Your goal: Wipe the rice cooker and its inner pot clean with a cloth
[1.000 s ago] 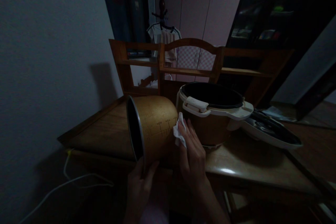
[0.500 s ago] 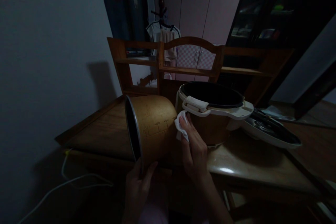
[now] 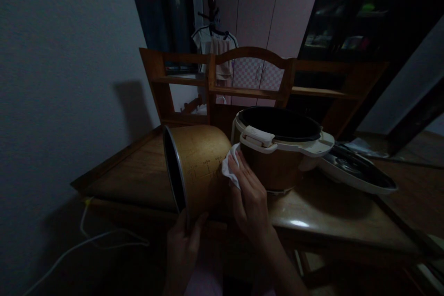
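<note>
A gold-coloured inner pot point(image 3: 203, 157) with a dark inside and a pale metal rim lies tilted on its side, its mouth to the left. My left hand point(image 3: 183, 243) grips its rim at the lower edge, thumb on the outer wall. In my right hand point(image 3: 249, 194) is a white cloth point(image 3: 231, 166), pressed against the pot's outer side near the base. Just behind that hand stands the rice cooker body point(image 3: 274, 166), lidless and dark inside, with a white handle point(image 3: 258, 136) at its front.
Right of the cooker, its detached lid point(image 3: 357, 171) lies on the wooden desk point(image 3: 329, 217). A wooden shelf frame point(image 3: 249, 92) rises along the desk's back. The wall point(image 3: 69, 78) closes off the left, and a white cable point(image 3: 86, 240) hangs below the desk's left edge.
My right hand has slid the cloth slightly left along the pot's side. My left hand keeps its grip on the rim, and the pot has hardly moved.
</note>
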{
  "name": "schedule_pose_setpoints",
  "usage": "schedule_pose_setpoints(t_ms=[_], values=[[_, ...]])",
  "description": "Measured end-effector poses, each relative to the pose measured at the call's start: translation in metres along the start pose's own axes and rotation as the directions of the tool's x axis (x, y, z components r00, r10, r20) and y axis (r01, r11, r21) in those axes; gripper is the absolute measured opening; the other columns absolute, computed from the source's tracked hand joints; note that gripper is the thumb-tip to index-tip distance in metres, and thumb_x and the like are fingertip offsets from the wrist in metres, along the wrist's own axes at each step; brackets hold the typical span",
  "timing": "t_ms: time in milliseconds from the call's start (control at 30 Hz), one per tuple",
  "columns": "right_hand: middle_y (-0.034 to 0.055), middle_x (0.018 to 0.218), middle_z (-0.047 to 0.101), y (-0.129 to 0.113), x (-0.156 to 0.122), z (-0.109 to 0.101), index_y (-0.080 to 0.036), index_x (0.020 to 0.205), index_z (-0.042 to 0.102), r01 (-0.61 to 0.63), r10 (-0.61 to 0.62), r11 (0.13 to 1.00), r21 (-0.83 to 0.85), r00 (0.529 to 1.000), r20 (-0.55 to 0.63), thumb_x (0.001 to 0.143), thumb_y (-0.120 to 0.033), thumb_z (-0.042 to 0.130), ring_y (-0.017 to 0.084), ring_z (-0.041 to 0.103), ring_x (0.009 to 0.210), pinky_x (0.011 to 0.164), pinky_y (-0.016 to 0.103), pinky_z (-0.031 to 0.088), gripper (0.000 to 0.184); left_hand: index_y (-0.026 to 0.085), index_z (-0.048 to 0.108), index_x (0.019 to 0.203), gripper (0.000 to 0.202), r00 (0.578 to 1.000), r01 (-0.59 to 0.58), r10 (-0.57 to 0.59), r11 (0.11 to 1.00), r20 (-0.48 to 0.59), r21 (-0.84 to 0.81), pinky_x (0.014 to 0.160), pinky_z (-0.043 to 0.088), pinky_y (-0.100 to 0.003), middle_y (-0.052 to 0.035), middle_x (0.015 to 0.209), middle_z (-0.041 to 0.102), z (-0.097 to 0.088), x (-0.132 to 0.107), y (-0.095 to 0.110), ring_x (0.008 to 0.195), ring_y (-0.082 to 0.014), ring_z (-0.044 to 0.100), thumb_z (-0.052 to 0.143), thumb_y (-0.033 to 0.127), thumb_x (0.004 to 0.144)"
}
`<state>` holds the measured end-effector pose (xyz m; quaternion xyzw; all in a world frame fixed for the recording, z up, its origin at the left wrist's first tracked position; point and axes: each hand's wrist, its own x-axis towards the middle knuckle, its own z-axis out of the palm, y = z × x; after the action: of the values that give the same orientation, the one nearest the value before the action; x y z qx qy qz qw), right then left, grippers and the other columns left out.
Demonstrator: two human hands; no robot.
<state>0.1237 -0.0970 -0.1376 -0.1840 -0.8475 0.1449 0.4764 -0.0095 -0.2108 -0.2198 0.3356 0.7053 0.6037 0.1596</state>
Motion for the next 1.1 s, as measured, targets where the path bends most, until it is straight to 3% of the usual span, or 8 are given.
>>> schedule_pose_setpoints(t_ms=[467, 667, 833, 967, 1100], values=[[0.0064, 0.155, 0.033, 0.008, -0.024, 0.003, -0.019, 0.153, 0.029, -0.013, 0.013, 1.000, -0.020, 1.000, -0.002, 0.097, -0.012, 0.032, 0.027, 0.023, 0.146, 0.117, 0.053, 0.032, 0.057, 0.020, 0.069, 0.104, 0.043, 1.000, -0.006, 0.006, 1.000, -0.016, 0.007, 0.092, 0.049, -0.033, -0.0067, 0.109, 0.074, 0.004, -0.003, -0.002, 0.109, -0.0276, 0.065, 0.066, 0.054, 0.079], [0.0080, 0.156, 0.031, 0.011, -0.037, 0.006, -0.018, 0.154, 0.026, -0.006, 0.008, 0.998, -0.057, 0.999, 0.032, 0.096, -0.010, 0.033, 0.027, 0.026, 0.145, 0.116, 0.053, 0.034, 0.059, 0.020, 0.069, 0.101, 0.043, 0.999, 0.028, -0.029, 0.999, -0.031, -0.024, 0.087, 0.052, -0.033, -0.0066, 0.104, 0.075, 0.005, -0.002, -0.001, 0.105, -0.0277, 0.067, 0.066, 0.055, 0.078], [0.0081, 0.156, 0.031, 0.015, -0.045, 0.012, -0.017, 0.153, 0.027, -0.044, 0.044, 0.998, -0.033, 0.999, -0.023, 0.098, -0.013, 0.031, 0.027, 0.025, 0.145, 0.116, 0.053, 0.034, 0.056, 0.020, 0.069, 0.100, 0.046, 0.998, 0.050, -0.050, 0.999, -0.025, 0.003, 0.089, 0.051, -0.035, -0.0079, 0.106, 0.074, 0.003, -0.002, 0.002, 0.106, -0.0288, 0.067, 0.065, 0.059, 0.076], [0.0054, 0.153, 0.037, 0.019, -0.040, 0.012, -0.021, 0.151, 0.033, -0.115, 0.123, 0.991, 0.068, 0.985, -0.123, 0.101, -0.017, 0.031, 0.025, 0.032, 0.143, 0.116, 0.049, 0.035, 0.050, 0.020, 0.068, 0.105, 0.048, 0.998, 0.064, -0.064, 0.998, -0.023, 0.003, 0.093, 0.050, -0.036, -0.0078, 0.109, 0.074, 0.003, 0.000, 0.003, 0.110, -0.0286, 0.065, 0.066, 0.058, 0.076], [0.0032, 0.152, 0.039, 0.015, -0.021, 0.006, -0.023, 0.150, 0.035, -0.101, 0.117, 0.988, 0.113, 0.983, -0.138, 0.102, -0.019, 0.031, 0.024, 0.032, 0.143, 0.117, 0.048, 0.032, 0.048, 0.019, 0.068, 0.102, 0.047, 0.999, 0.033, -0.033, 0.999, -0.029, -0.002, 0.090, 0.052, -0.035, -0.0092, 0.107, 0.074, 0.003, 0.000, 0.004, 0.106, -0.0290, 0.067, 0.065, 0.058, 0.076]])
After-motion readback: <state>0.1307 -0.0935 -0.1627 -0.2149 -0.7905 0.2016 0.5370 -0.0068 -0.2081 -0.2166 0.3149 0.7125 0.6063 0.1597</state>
